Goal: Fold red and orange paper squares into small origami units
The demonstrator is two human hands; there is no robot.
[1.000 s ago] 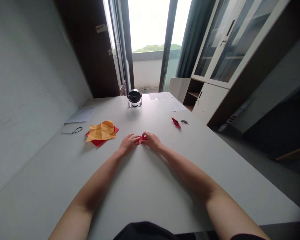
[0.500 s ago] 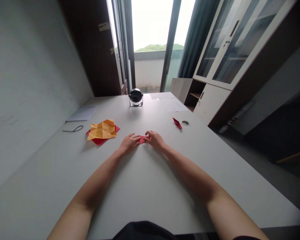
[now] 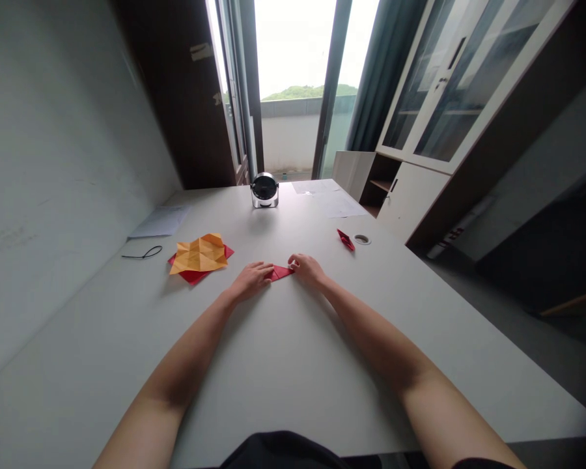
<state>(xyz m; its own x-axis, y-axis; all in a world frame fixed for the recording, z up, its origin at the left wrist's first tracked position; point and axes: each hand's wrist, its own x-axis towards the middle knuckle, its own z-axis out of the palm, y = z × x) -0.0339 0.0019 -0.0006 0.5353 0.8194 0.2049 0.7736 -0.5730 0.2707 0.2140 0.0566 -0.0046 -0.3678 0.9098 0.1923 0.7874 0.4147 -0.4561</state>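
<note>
A small folded red paper lies on the white table between my two hands, with creases showing and its right end tapering to a point. My left hand holds its left end, the fingers over the upper edge and the thumb lower down. At the pointed right end, my right hand has its fingers curled together in a pinch on the tip. Part of the paper's left end is hidden beneath my left fingers.
Left of my hands, a creased orange sheet rests over a red sheet. A black cord and white papers lie farther left. A round black device stands behind. Rightward are a folded red paper boat and a table hole.
My right hand has slid slightly to the right along the red paper, out to its tip. More of the paper shows between the hands. My left hand stays nearly in place.
</note>
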